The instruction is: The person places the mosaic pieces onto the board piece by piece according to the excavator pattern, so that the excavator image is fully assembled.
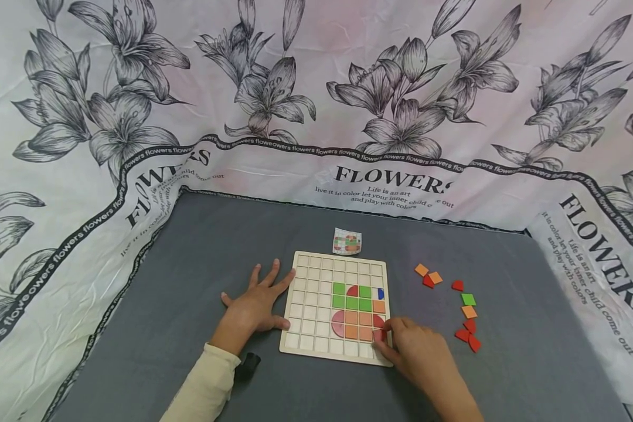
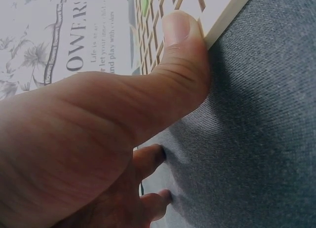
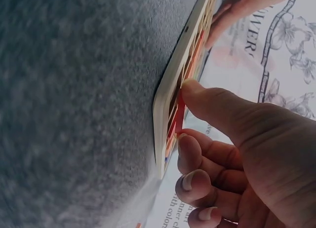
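Note:
A square wooden grid board (image 1: 311, 290) lies on the grey cloth. Green, orange and red tiles and one blue piece (image 1: 381, 293) sit in its right-hand cells. My left hand (image 1: 252, 306) is spread at the board's left edge, its thumb (image 2: 185, 55) resting on the rim. At the lower right cells my right hand (image 1: 422, 354) pinches a red quarter-circle tile (image 3: 180, 109) between thumb and forefinger. That tile stands tilted against the board surface in the right wrist view. Part of it is hidden by the fingers.
Loose orange, red and green tiles (image 1: 468, 299) lie to the board's right. Behind the board is a small printed pattern card (image 1: 347, 241). A black object (image 1: 248, 364) is by the left sleeve. Flower-printed cloth (image 1: 274, 167) borders the table's back and sides.

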Tool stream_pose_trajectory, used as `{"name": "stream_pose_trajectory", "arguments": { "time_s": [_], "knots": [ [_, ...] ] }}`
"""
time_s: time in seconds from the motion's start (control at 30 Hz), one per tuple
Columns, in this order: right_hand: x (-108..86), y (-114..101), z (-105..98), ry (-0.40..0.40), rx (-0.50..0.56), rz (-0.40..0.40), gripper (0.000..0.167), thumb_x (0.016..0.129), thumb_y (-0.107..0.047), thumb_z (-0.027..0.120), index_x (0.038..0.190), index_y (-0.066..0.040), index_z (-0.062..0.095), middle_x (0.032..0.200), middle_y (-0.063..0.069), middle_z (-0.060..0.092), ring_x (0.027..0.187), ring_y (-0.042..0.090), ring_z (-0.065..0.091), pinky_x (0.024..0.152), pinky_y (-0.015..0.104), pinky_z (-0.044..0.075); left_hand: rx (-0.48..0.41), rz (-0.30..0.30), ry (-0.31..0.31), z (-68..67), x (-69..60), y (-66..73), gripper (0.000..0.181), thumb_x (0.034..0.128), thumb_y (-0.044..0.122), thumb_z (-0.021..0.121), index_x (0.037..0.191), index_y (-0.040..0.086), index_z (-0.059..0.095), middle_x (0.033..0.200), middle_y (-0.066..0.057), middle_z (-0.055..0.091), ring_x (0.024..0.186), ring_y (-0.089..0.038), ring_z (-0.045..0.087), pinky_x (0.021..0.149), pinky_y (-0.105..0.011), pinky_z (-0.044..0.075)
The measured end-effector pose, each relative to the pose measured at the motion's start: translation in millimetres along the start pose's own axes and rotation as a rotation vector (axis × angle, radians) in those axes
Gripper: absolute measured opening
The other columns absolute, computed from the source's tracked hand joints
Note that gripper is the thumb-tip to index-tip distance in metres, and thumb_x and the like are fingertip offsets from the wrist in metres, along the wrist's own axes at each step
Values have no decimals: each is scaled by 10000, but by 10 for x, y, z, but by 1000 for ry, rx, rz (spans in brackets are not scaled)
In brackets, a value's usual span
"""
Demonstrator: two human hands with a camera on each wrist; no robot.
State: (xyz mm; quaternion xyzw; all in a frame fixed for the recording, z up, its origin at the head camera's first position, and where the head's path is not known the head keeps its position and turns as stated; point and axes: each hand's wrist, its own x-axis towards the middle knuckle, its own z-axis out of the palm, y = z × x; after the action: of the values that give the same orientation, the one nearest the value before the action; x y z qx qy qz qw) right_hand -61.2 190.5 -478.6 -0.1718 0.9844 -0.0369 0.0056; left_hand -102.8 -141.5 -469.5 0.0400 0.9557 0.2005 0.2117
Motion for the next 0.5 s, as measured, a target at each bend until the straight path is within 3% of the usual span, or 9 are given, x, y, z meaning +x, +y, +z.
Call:
{"name": "stream_pose_trajectory", "arguments": {
  "time_s": [0.5],
  "knots": [
    [-10,-17,-29,-27,15,14,331,880,-437,877,969,-155,729,680,-87,482,553,74,419,520,255,377,-4,22,7,-3,-23,-13,1063,840,407,895,1694,372,262,1791,9,56,1638,-393,-13,974,-985,108]
  ]
}}
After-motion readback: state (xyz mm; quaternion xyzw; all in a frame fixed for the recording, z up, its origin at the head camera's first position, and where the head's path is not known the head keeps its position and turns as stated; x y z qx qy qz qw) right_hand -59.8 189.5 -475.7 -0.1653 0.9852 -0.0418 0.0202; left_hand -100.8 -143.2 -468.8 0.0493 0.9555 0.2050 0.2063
